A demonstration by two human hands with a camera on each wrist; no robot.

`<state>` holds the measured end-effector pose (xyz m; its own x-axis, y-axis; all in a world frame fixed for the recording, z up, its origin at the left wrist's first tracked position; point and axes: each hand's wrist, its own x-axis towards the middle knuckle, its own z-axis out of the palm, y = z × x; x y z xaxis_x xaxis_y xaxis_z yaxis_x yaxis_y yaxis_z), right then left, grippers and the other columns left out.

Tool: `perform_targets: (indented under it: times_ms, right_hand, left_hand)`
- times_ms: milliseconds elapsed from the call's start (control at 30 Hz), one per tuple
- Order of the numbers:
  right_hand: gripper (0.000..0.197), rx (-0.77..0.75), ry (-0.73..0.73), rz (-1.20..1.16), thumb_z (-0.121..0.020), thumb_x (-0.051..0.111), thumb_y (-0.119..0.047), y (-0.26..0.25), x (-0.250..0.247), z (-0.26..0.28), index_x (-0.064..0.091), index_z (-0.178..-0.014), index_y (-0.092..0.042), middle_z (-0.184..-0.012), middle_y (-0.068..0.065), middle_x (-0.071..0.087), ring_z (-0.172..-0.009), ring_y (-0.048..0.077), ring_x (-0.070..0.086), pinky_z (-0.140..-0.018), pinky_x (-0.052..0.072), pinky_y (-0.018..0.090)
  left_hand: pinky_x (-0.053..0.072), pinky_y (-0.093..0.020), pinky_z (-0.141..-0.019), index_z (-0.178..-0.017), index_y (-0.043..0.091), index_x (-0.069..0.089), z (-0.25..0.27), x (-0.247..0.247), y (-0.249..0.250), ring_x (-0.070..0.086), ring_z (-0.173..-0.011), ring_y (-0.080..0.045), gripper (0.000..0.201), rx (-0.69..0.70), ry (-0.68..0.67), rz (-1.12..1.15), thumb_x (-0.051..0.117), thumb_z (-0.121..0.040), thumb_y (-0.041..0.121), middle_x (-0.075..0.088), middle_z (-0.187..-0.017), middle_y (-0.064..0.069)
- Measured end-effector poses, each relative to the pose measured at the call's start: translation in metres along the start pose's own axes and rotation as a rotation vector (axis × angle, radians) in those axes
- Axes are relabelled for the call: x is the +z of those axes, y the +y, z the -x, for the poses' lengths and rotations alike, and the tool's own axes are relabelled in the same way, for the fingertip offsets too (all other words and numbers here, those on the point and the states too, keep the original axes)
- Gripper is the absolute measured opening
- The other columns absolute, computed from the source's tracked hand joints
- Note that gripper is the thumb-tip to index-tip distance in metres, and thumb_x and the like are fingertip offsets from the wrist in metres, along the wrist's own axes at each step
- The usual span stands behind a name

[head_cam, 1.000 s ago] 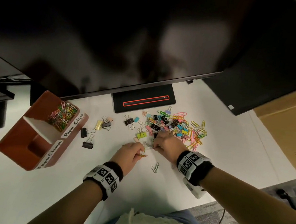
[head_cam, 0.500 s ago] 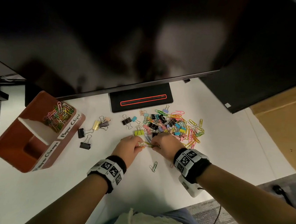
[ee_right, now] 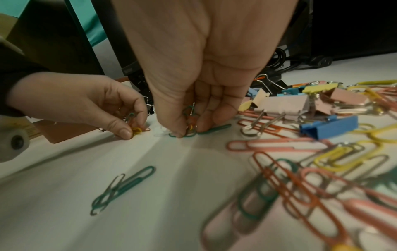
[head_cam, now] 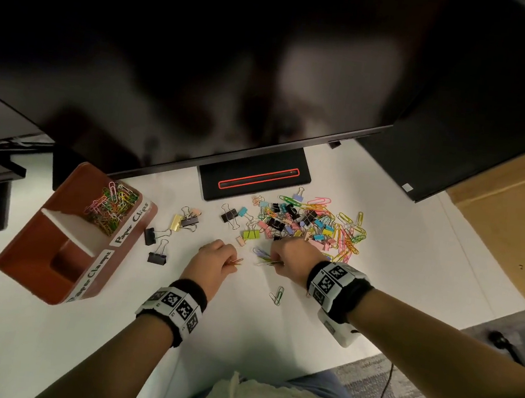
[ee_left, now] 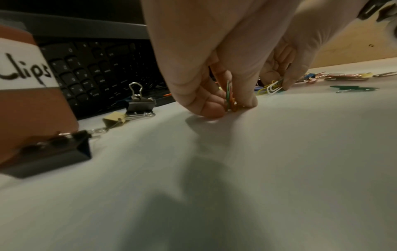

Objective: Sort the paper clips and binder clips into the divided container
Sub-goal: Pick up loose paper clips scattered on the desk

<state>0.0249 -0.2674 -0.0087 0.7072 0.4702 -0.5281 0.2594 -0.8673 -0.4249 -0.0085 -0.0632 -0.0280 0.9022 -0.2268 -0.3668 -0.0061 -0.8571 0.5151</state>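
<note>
An orange divided container (head_cam: 39, 240) stands at the left, its far compartment holding coloured paper clips (head_cam: 111, 204). A mixed pile of paper clips and binder clips (head_cam: 310, 226) lies below the monitor. My left hand (head_cam: 215, 263) pinches a small bunch of paper clips (ee_left: 230, 98) against the table. My right hand (head_cam: 290, 258) pinches another bunch of paper clips (ee_right: 190, 118) at the pile's near edge. Two linked green clips (head_cam: 277, 295) lie loose below my right hand.
Several black and yellow binder clips (head_cam: 166, 237) lie between the container and my left hand. A monitor base (head_cam: 253, 178) and a keyboard (ee_left: 103, 71) sit behind the clips. The table's right edge (head_cam: 488, 287) is near the pile.
Both hands met half a second ago, then drew apart; each now holds its own bunch of clips. The view shifted slightly.
</note>
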Motion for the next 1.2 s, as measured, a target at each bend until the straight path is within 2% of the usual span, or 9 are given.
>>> perform_targets:
  times_ms: [167,333,500,667,767,867,933,1067,1200]
  right_hand:
    - [0.015,0.012,-0.03,0.013,-0.084,0.055,-0.012,-0.005,-0.002,-0.002,0.058,-0.098,-0.008,-0.1,0.012,0.064,-0.091,0.029,0.059,-0.074,0.048,0.033]
    - [0.015,0.003,-0.042,0.027,-0.081,0.055,-0.011,-0.011,-0.001,-0.002,0.056,-0.096,-0.007,-0.101,0.013,0.063,-0.092,0.03,0.058,-0.071,0.045,0.033]
    - [0.015,-0.018,-0.047,0.061,-0.082,0.054,-0.012,-0.021,-0.001,-0.004,0.055,-0.096,-0.006,-0.101,0.013,0.062,-0.091,0.03,0.057,-0.07,0.045,0.034]
    - [0.012,-0.046,-0.01,0.04,-0.083,0.053,-0.009,-0.035,-0.008,-0.005,0.057,-0.094,-0.005,-0.099,0.012,0.062,-0.084,0.025,0.054,-0.071,0.046,0.033]
    - [0.009,-0.095,0.044,0.005,-0.085,0.054,-0.009,-0.052,-0.02,-0.007,0.057,-0.093,-0.007,-0.097,0.011,0.063,-0.085,0.024,0.056,-0.074,0.048,0.033]
    - [0.01,-0.183,0.142,-0.003,-0.086,0.055,-0.012,-0.084,-0.039,-0.017,0.059,-0.095,-0.009,-0.097,0.008,0.063,-0.087,0.024,0.057,-0.077,0.05,0.035]
    - [0.012,-0.254,0.189,-0.003,-0.086,0.057,-0.015,-0.114,-0.053,-0.031,0.059,-0.097,-0.01,-0.099,0.009,0.063,-0.089,0.025,0.057,-0.077,0.049,0.035]
    - [0.011,-0.348,0.239,-0.028,-0.085,0.058,-0.016,-0.182,-0.074,-0.071,0.059,-0.095,-0.012,-0.099,0.009,0.064,-0.09,0.027,0.058,-0.077,0.047,0.033]
    - [0.016,-0.262,0.223,-0.027,-0.086,0.057,-0.014,-0.236,-0.078,-0.117,0.062,-0.102,-0.011,-0.107,0.013,0.064,-0.098,0.032,0.061,-0.085,0.051,0.04]
  left_hand:
    - [0.041,-0.023,-0.073,-0.094,0.007,0.063,0.004,-0.003,-0.012,0.05,-0.079,-0.016,0.014,-0.056,0.002,0.052,0.064,-0.085,0.017,0.047,-0.086,0.002]
    - [0.043,-0.026,-0.08,-0.089,0.003,0.064,0.008,-0.004,-0.022,0.051,-0.081,-0.019,0.012,-0.062,-0.023,0.041,0.063,-0.085,0.014,0.043,-0.093,-0.001]
    - [0.044,-0.032,-0.084,-0.104,0.005,0.057,0.01,-0.006,-0.02,0.053,-0.099,-0.026,0.021,-0.074,-0.15,-0.16,0.051,-0.093,0.021,0.051,-0.109,-0.01]
    - [0.045,-0.033,-0.085,-0.112,0.005,0.049,0.018,-0.002,-0.014,0.053,-0.104,-0.027,0.022,-0.085,-0.138,-0.268,0.042,-0.096,0.02,0.052,-0.115,-0.011]
    - [0.045,-0.032,-0.082,-0.102,0.006,0.055,0.024,-0.014,-0.013,0.056,-0.096,-0.026,0.018,-0.151,-0.033,-0.015,0.049,-0.093,0.02,0.059,-0.102,-0.011]
    - [0.041,-0.027,-0.066,-0.09,0.009,0.06,0.031,-0.055,-0.018,0.055,-0.073,-0.02,0.011,-0.148,0.228,0.204,0.057,-0.09,0.02,0.059,-0.078,-0.002]
    - [0.04,-0.026,-0.063,-0.089,0.013,0.06,0.038,-0.092,-0.027,0.054,-0.067,-0.014,0.008,-0.173,0.372,0.278,0.058,-0.089,0.021,0.058,-0.073,0.003]
    - [0.054,-0.035,-0.077,-0.091,0.017,0.06,0.044,-0.153,-0.07,0.063,-0.08,-0.017,0.008,-0.379,0.54,0.392,0.061,-0.087,0.024,0.066,-0.086,0.0]
    - [0.053,-0.042,-0.087,-0.093,0.012,0.064,0.04,-0.181,-0.105,0.065,-0.084,-0.024,0.012,-0.54,0.526,0.437,0.06,-0.087,0.022,0.069,-0.09,-0.007]
